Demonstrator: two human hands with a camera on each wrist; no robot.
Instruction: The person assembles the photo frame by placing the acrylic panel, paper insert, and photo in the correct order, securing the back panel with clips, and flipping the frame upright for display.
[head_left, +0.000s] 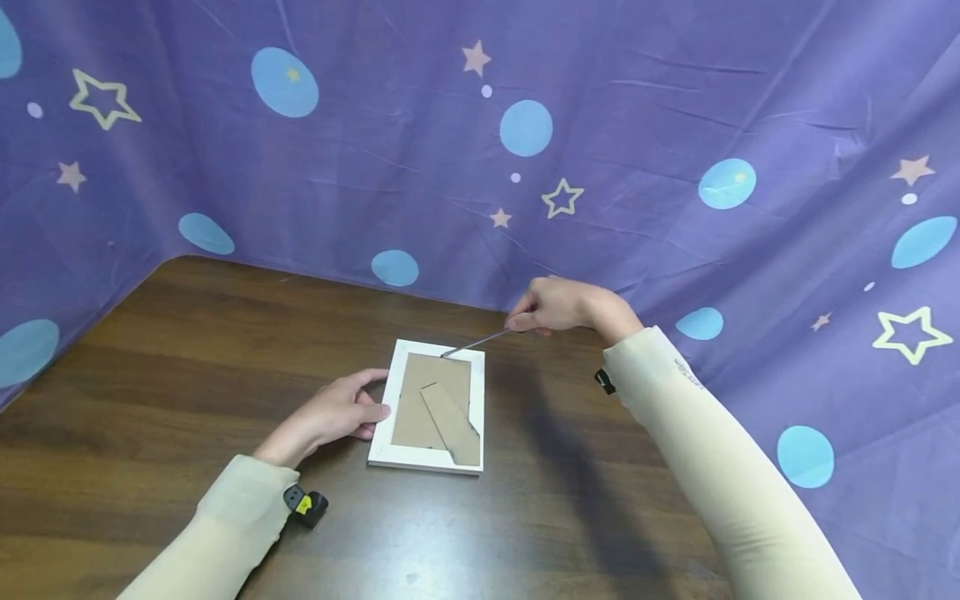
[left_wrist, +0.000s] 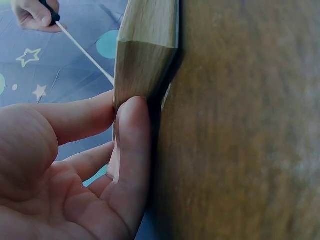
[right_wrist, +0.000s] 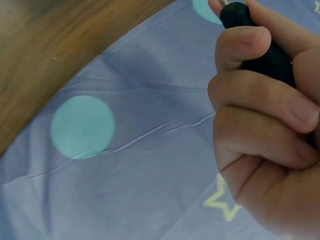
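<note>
Head view shows a picture frame lying face down near the desk's far edge. Left hand steadies its left side with fairly straight fingers; right hand grips a screwdriver, tip at the cardboard backing's far corner. Prying should go best shallow and gentle. No containers show.

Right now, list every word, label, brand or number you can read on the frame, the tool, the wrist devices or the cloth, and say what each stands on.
No readable text anywhere.
Picture frame, cardboard back: blank.
Screwdriver handle: no marking visible.
Yellow patch on the left wrist device: too small to read.
Faint mark on the right sleeve: too blurred to read.
Purple cloth: only stars and dots, no letters.
</note>
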